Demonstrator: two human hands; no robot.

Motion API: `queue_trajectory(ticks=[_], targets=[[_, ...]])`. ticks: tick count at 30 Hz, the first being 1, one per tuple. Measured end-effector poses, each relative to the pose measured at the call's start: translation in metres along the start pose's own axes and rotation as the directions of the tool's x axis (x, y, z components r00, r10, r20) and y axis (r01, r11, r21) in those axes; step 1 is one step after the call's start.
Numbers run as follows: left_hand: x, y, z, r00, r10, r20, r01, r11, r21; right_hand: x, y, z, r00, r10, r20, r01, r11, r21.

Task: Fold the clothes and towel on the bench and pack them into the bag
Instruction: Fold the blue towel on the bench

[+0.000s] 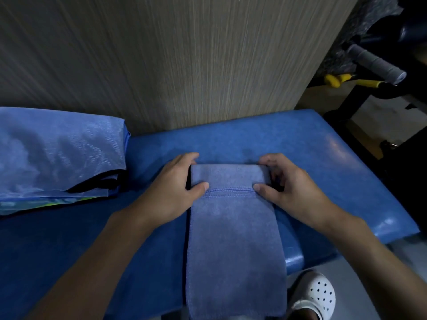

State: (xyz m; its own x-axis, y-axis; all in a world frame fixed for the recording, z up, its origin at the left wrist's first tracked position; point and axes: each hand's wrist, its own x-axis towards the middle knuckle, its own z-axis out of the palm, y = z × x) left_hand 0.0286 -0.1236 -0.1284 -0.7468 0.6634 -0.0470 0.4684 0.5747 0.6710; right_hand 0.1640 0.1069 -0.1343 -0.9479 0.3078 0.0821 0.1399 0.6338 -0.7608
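A blue towel (pixel 233 227) lies as a long narrow strip down the middle of the blue padded bench (pixel 323 158), its far end turned over into a short fold with a stitched hem. My left hand (pixel 178 188) grips the fold's left side, thumb on top by the hem and fingers round its far corner. My right hand (pixel 286 188) grips the right side the same way. A blue fabric bag (pixel 57 153) lies flat at the left end of the bench, its black-edged mouth facing right. The towel's near end hangs over the front edge.
A wood-grain wall (pixel 184 65) rises right behind the bench. Gym equipment with a grey padded handle (pixel 374 63) and a yellow part (pixel 335 79) stands at the upper right. My foot in a white perforated clog (pixel 316 294) is on the floor at the lower right.
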Motion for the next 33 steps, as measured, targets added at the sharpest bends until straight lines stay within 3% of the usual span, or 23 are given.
queue_trajectory(ticks=[5, 8, 11, 13, 16, 20, 23, 26, 33], targets=[[-0.002, 0.004, -0.009, 0.997, 0.010, 0.082, -0.006, 0.999, -0.041, 0.003, -0.004, 0.000, 0.995, 0.068, 0.077, -0.070, 0.997, 0.028], [-0.005, 0.007, -0.012, 0.995, 0.024, 0.092, -0.017, 0.997, -0.078, 0.001, -0.009, -0.002, 0.997, 0.013, 0.073, -0.013, 1.000, -0.002], [-0.005, 0.008, -0.011, 0.998, 0.029, 0.052, -0.021, 0.989, -0.146, 0.001, -0.011, -0.001, 0.998, 0.022, 0.063, -0.024, 0.999, 0.028], [-0.005, 0.009, -0.008, 0.999, 0.043, -0.019, -0.046, 0.977, -0.206, 0.001, -0.015, 0.001, 1.000, 0.003, -0.019, -0.003, 1.000, 0.025], [-0.006, 0.011, -0.007, 0.985, 0.139, -0.100, -0.151, 0.980, -0.131, 0.001, -0.018, 0.000, 0.987, -0.128, -0.100, 0.121, 0.990, -0.074], [-0.010, 0.010, -0.012, 0.969, 0.246, 0.021, -0.246, 0.969, 0.000, -0.010, -0.014, -0.009, 0.978, -0.208, 0.013, 0.208, 0.968, -0.139], [-0.012, 0.009, -0.014, 0.974, 0.193, 0.120, -0.189, 0.981, -0.049, -0.020, -0.013, -0.011, 0.978, -0.208, 0.022, 0.209, 0.975, -0.075], [-0.012, 0.013, -0.013, 0.979, 0.161, 0.124, -0.147, 0.982, -0.116, -0.025, -0.011, -0.011, 0.980, -0.196, 0.035, 0.197, 0.980, -0.033], [-0.012, 0.010, -0.014, 0.970, 0.098, 0.224, -0.097, 0.995, -0.016, -0.027, -0.011, -0.009, 0.991, -0.113, 0.073, 0.112, 0.993, 0.029]])
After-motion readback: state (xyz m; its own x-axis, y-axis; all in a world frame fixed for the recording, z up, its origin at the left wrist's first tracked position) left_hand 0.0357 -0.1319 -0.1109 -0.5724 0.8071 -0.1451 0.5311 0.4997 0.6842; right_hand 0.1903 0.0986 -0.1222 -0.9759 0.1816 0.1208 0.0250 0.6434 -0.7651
